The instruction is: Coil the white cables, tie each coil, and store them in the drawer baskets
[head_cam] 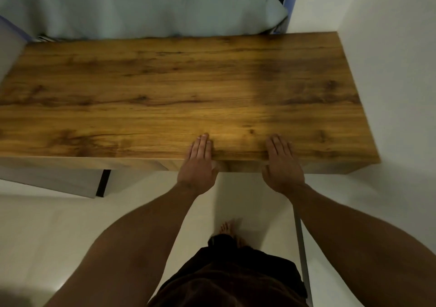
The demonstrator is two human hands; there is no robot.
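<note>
Wood-grain tabletop [141,94], both hands flat on its front edge.
Tabletop is long, brown with knotty grain, running left to right. Left hand [200,162] and right hand [282,165] lie palm down, near each other, right of centre on the front edge. Fingers straight, pointing away across the wood, thumbs down at the front face. Pale panel [47,179] sits under the left end.

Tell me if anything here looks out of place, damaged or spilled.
Nothing stands out. The wooden desktop shows no spill or damage; the left hand and right hand lie flat on its near edge. No white cables are in view.
</note>
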